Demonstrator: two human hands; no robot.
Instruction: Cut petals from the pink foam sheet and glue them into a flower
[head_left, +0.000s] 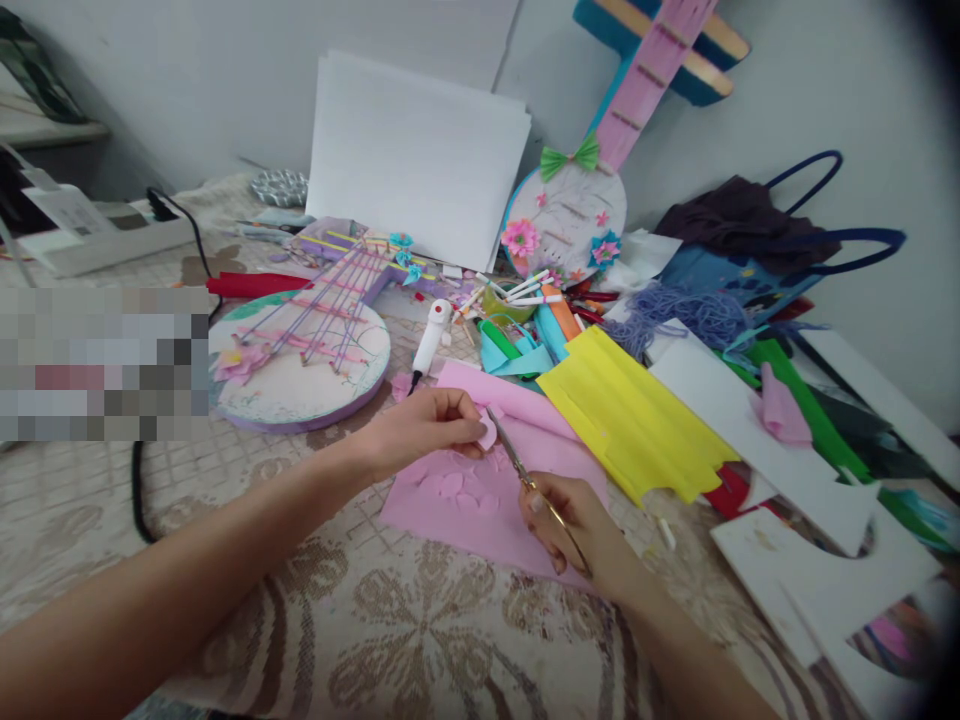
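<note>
Between the fingers of my left hand [431, 430] is a small pink paper piece [487, 430] with a rounded edge. My right hand [574, 525] grips a pair of gold-handled scissors [510, 445], whose blades point up and left at the pink piece. Whether the blades touch it is hard to tell. Under both hands lies a sheet of pink crepe paper [442, 525], rolled up at its far side. Several small pink cutouts [457, 490] are scattered on it.
A round-bodied handmade instrument [315, 390] with purple strings lies at left. A white glue gun [431, 340] is beyond my left hand. Yellow crepe paper [637, 420] and white board scraps [810, 570] spread at right. Another decorated instrument [570, 215] leans on the wall.
</note>
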